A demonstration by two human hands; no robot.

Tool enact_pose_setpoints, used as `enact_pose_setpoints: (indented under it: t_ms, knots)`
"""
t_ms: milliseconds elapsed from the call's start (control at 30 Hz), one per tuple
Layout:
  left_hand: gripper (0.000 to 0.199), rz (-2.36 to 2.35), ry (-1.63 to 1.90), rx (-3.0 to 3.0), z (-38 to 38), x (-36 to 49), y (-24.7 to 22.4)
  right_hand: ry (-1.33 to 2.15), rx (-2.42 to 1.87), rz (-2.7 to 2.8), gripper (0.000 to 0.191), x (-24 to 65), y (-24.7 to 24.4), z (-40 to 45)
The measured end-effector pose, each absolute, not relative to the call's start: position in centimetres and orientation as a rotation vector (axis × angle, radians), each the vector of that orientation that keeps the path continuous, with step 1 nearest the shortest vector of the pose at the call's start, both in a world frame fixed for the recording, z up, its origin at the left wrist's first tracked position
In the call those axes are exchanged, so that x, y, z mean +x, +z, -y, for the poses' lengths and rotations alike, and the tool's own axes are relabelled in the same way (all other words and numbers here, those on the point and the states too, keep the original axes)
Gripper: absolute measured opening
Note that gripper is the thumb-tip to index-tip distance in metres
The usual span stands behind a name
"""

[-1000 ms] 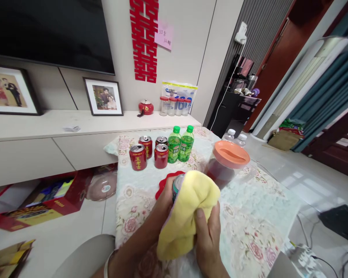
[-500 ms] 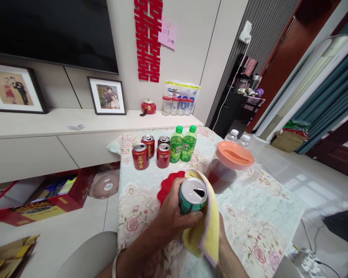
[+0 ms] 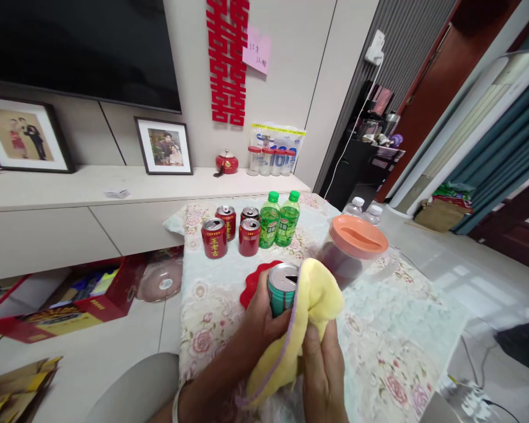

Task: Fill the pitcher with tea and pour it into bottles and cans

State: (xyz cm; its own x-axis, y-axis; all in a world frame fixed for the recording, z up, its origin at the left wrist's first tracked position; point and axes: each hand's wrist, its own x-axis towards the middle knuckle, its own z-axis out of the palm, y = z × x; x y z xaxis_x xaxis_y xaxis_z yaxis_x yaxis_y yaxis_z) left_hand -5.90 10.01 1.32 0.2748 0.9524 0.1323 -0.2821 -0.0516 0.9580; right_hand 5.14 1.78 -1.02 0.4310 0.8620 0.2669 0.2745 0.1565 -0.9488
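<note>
My left hand [image 3: 262, 317] is wrapped round a teal drink can [image 3: 280, 298], holding it upright with its opened top facing me. A yellow cloth [image 3: 311, 299] with a purple edge is gripped in my right hand [image 3: 324, 358]. The cloth lies against the right side of the can and covers part of its top, and its lower end hangs down over my left wrist. Behind the can, a red scalloped dish [image 3: 252, 283] rests on the table, partly hidden by my left hand.
Several red cans [image 3: 214, 238] and two green bottles [image 3: 286, 220] stand at the back of the flowered tablecloth [image 3: 379, 329]. To the right is a clear tub with an orange lid [image 3: 359, 235], with clear bottles [image 3: 355, 207] behind it. A low cabinet [image 3: 158, 188] runs along the wall.
My right hand has come up from behind the cloth to its near side. The cloth now bunches over the can's right edge, its lower end swung left. My left hand still holds the can.
</note>
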Motion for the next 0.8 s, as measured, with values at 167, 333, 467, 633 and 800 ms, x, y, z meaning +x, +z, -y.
enact_pose_setpoints:
  t_ms: [167, 333, 467, 633, 800]
  knots:
    - [0.071, -0.676, 1.109, 1.196, -9.3, -6.1, 1.9, 0.434, -1.366, 1.261, 0.049, 6.9, 0.4, -2.9]
    - [0.074, -0.720, 1.054, 1.260, -8.6, -6.5, 2.2, 0.495, -1.282, 1.292, 0.051, 8.8, 2.2, -4.9]
    - [0.066, -0.703, 1.069, 1.250, -8.5, -6.2, 1.9, 0.559, -1.327, 1.187, 0.054, 9.0, 2.7, -6.1]
    - [0.068, -0.662, 1.074, 1.246, -8.7, -5.5, 1.1, 0.554, -1.409, 1.112, 0.061, 9.0, 2.2, -6.4]
    - [0.090, -0.625, 1.046, 1.211, -8.8, -4.9, 0.7, 0.536, -1.498, 1.091, 0.058, 9.1, 2.0, -4.8]
